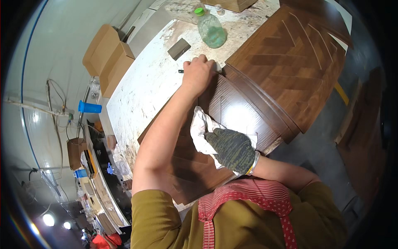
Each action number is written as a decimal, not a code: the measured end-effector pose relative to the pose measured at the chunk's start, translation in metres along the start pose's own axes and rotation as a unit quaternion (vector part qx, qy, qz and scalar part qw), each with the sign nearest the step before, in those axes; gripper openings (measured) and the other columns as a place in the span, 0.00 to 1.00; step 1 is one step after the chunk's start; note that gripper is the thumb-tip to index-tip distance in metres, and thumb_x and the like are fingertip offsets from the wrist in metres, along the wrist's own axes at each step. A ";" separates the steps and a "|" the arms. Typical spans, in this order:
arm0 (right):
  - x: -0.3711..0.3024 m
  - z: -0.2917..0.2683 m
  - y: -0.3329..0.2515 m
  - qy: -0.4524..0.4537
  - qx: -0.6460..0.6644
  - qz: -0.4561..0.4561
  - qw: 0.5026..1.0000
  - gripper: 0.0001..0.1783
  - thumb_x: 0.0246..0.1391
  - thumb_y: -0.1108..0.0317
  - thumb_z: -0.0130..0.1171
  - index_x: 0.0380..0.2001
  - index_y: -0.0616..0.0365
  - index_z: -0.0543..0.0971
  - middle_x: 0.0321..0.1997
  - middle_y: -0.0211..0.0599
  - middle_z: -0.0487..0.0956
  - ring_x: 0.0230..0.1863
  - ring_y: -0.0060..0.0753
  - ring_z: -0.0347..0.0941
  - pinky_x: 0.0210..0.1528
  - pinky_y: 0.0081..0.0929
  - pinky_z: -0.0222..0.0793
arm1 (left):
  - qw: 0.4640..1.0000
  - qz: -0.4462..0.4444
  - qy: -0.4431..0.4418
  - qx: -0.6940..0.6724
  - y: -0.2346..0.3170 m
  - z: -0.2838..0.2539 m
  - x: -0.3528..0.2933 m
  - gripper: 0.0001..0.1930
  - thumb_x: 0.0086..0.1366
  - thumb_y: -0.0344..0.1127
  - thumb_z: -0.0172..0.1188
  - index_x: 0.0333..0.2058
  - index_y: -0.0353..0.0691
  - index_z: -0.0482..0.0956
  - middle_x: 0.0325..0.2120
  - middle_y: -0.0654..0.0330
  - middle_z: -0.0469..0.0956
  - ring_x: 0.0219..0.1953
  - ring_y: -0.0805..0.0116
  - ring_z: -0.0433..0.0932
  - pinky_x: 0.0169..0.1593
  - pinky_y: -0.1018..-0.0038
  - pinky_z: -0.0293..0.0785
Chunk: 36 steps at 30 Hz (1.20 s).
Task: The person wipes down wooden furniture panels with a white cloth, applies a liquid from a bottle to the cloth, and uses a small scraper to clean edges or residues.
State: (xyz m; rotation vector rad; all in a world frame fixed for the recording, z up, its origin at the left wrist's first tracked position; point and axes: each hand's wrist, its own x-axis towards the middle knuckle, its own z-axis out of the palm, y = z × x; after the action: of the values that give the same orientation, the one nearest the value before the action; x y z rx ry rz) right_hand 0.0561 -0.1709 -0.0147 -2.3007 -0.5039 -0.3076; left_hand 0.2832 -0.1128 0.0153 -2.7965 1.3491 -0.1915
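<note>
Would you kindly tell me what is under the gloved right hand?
A crumpled white cloth shows around the gloved right hand, with a glossy brown board beyond it. The cloth's middle and whatever lies directly beneath it are covered.

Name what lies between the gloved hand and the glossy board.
In the head view, a crumpled white cloth lies between the gloved right hand and the board.

To your left stands a pale wall (62, 58) with a blue line (24, 62); your white counter (128, 95) is stained, grey floor (317, 143) shows at your right, and lamps (48, 220) glow lower left.
</note>
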 end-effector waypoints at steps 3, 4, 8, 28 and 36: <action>0.002 -0.003 -0.010 -0.046 0.004 0.027 0.999 0.25 0.46 0.64 0.55 0.50 0.56 0.71 0.36 0.40 0.76 0.38 0.39 0.74 0.39 0.35 0.72 | 0.992 -0.116 -0.013 0.052 -0.054 0.006 0.008 0.14 0.56 0.40 0.61 0.43 0.51 0.78 0.38 0.59 0.74 0.44 0.59 0.73 0.44 0.57 0.65; 0.002 -0.003 -0.008 -0.051 0.013 0.038 0.998 0.25 0.45 0.64 0.55 0.50 0.56 0.71 0.36 0.39 0.76 0.38 0.38 0.74 0.39 0.35 0.72 | 0.987 -0.152 -0.013 0.059 -0.066 0.001 0.014 0.14 0.56 0.41 0.61 0.43 0.50 0.78 0.38 0.58 0.75 0.43 0.59 0.74 0.44 0.57 0.67; 0.003 -0.007 -0.008 -0.048 -0.004 0.029 0.998 0.25 0.45 0.65 0.54 0.50 0.55 0.72 0.36 0.38 0.76 0.38 0.37 0.74 0.38 0.35 0.73 | 0.981 -0.151 0.019 -0.118 -0.067 0.005 0.004 0.17 0.58 0.46 0.60 0.44 0.48 0.77 0.41 0.57 0.74 0.46 0.57 0.73 0.45 0.56 0.65; 0.001 0.000 -0.004 0.005 0.080 0.046 0.996 0.25 0.42 0.67 0.56 0.48 0.57 0.71 0.36 0.45 0.75 0.37 0.45 0.74 0.38 0.38 0.72 | 0.982 0.134 -0.073 -0.113 0.072 -0.024 -0.038 0.20 0.55 0.42 0.63 0.47 0.46 0.75 0.36 0.61 0.72 0.42 0.60 0.74 0.44 0.62 0.64; 0.003 -0.005 -0.011 -0.003 0.029 0.025 0.999 0.24 0.43 0.66 0.58 0.47 0.60 0.71 0.37 0.45 0.75 0.38 0.46 0.73 0.40 0.40 0.71 | 0.967 -0.190 0.134 -0.104 -0.097 -0.027 -0.071 0.16 0.57 0.40 0.62 0.43 0.43 0.78 0.38 0.57 0.75 0.40 0.57 0.76 0.42 0.62 0.70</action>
State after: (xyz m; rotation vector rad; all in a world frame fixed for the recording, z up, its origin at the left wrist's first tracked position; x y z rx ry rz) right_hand 0.0535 -0.1660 -0.0032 -2.2546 -0.4512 -0.2585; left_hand 0.3114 0.0035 0.0427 -3.2870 0.8946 -0.4804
